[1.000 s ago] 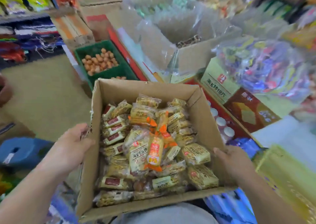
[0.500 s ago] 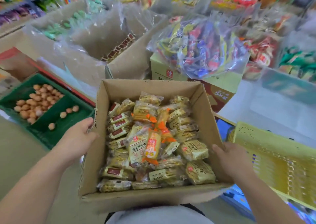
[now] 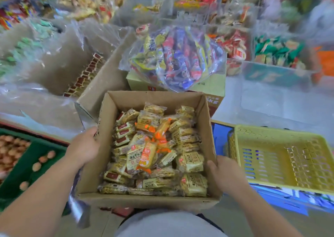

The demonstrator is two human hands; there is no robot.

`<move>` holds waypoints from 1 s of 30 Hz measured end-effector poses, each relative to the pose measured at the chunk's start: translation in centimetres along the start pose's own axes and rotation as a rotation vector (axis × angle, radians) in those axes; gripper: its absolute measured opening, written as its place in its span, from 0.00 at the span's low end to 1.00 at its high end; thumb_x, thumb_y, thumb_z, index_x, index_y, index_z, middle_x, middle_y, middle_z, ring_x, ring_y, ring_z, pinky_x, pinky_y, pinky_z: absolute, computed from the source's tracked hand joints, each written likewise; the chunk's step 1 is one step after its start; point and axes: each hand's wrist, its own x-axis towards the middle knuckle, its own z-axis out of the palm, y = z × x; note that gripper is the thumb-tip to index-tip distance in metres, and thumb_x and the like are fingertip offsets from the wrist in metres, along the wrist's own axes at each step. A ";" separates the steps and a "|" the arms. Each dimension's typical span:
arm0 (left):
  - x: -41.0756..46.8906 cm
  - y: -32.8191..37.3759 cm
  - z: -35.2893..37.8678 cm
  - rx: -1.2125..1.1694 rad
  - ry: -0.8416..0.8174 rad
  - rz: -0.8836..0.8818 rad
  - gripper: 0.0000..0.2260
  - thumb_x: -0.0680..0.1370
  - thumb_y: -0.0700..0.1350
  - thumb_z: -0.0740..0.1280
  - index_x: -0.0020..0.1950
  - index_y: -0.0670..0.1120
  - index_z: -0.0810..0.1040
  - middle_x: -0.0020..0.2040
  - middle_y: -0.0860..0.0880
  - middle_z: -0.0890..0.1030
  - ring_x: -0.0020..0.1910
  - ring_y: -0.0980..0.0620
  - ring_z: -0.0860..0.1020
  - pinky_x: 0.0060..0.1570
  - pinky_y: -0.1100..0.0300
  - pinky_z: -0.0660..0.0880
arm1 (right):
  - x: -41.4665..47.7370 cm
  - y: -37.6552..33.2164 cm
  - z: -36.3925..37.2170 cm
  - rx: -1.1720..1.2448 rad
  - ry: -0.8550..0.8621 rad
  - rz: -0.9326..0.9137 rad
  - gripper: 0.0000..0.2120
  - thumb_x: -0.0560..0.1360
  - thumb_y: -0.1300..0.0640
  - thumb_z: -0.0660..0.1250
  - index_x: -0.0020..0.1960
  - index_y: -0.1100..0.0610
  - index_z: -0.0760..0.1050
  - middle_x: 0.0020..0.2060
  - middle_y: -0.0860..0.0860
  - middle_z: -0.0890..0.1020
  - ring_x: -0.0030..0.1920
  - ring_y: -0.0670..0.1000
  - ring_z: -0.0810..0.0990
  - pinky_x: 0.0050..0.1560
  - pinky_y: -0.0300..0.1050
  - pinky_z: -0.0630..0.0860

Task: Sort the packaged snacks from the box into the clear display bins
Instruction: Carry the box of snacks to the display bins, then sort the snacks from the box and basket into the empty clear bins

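Two hands: the left hand and right hand both grip the box, held up before the person's body.
left hand: clasped round the left wall towards the far corner, thumb at the rim; fingers hidden behind the cardboard.
right hand: clasped on the right wall towards the near corner, thumb lying along the outside; fingers out of sight beneath.
box: brown cardboard, open at the top; a strip of silver tape hangs from its near left corner.
snacks: all inside the box in a loose heap; mostly yellow-beige packs, dark red labels down the left side, orange packs on top in the middle; most print too small to read.
bins: clear, far right, well beyond the box, holding green and red packs; smeared by blur, walls hard to trace.
bag: clear, full of blue, red and yellow bars, resting on a printed carton just beyond the box.
lined carton: far left, plastic-lined; a row of small brown packs along one inner edge.
basket: yellow, slotted, just right of the box; cut off at the frame edge.
tray: green, lower left, holding round brown items; blurred, cut off at the left.
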 end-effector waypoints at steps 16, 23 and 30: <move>4.2 4.1 -1.7 -0.041 0.196 0.665 0.33 0.69 0.70 0.69 0.67 0.53 0.71 0.63 0.47 0.74 0.62 0.43 0.72 0.60 0.42 0.72 | -2.4 -4.3 4.4 0.239 0.232 0.291 0.19 0.82 0.50 0.62 0.34 0.53 0.65 0.32 0.49 0.73 0.35 0.55 0.71 0.37 0.50 0.65; 7.2 9.5 4.8 0.360 -0.396 0.887 0.61 0.57 0.83 0.65 0.82 0.62 0.39 0.85 0.50 0.40 0.83 0.43 0.43 0.79 0.36 0.46 | -2.8 -4.6 4.6 0.254 0.280 0.338 0.18 0.82 0.49 0.63 0.36 0.54 0.69 0.34 0.47 0.75 0.35 0.50 0.73 0.35 0.49 0.67; 8.2 7.6 5.7 0.255 -0.258 0.904 0.55 0.65 0.70 0.71 0.83 0.57 0.45 0.79 0.51 0.62 0.76 0.45 0.59 0.75 0.47 0.64 | -3.3 -5.3 3.7 0.058 0.435 0.206 0.35 0.77 0.45 0.69 0.80 0.49 0.60 0.67 0.51 0.69 0.68 0.57 0.67 0.69 0.56 0.68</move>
